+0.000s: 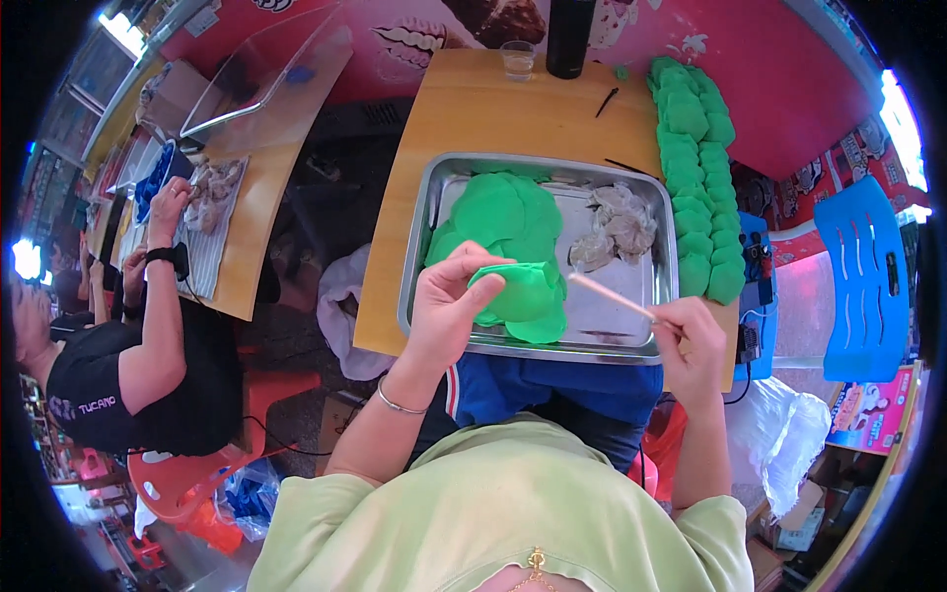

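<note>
My left hand (446,308) pinches a thin green sheet (523,288) between thumb and fingers, above the near rim of a metal tray (538,347). In my right hand (692,340) is a slim pale stick (614,296). The stick slants up and left, its tip over the tray and apart from the sheet. Several rounded green sheets (503,212) lie overlapped in a pile in the tray's left part. To their right in the tray sit clear plastic bags (623,225) of something brownish that I cannot make out.
Overlapping green sheets (691,178) form long rows along the right side of the wooden table (419,118). At the far edge stand a clear cup (518,61) and a dark bottle (569,39). A person (148,365) works at another table on the left. A blue chair (863,286) stands right.
</note>
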Motion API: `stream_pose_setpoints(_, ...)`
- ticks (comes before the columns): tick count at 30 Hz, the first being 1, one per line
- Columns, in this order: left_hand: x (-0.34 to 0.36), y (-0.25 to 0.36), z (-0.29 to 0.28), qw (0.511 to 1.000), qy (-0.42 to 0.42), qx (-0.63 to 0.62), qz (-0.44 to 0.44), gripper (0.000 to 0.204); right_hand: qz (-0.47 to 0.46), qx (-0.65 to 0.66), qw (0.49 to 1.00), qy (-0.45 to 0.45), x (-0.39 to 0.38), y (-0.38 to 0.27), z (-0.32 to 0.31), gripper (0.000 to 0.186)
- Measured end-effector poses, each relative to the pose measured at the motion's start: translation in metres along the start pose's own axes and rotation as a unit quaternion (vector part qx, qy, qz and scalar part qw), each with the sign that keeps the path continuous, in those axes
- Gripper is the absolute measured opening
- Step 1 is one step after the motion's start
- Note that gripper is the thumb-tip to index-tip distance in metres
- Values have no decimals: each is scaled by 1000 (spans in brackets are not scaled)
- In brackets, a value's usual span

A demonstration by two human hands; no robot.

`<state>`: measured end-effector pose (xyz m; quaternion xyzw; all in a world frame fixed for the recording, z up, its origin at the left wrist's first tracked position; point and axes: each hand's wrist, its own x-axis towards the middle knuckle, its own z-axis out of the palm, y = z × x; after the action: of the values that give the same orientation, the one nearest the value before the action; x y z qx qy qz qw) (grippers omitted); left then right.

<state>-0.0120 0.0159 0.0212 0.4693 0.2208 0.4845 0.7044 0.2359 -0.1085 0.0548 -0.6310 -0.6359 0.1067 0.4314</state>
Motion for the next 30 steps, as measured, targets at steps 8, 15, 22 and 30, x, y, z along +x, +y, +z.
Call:
stream_pose_setpoints(8,1,10,4,998,-40,35,27,21,-20,-32,999,-25,3,-11,13,16)
stream_pose_setpoints(15,-2,8,5,988,-102,100,50,23,-13,23,998,-52,3,-27,36,16)
stream_pose_setpoints(22,-3,1,9,990,-80,45,104,25,56,166,983,-60,-10,-27,52,12)
stream_pose_setpoints(30,-1,3,17,990,-41,-44,127,26,207,379,898,-86,-21,-25,56,11)
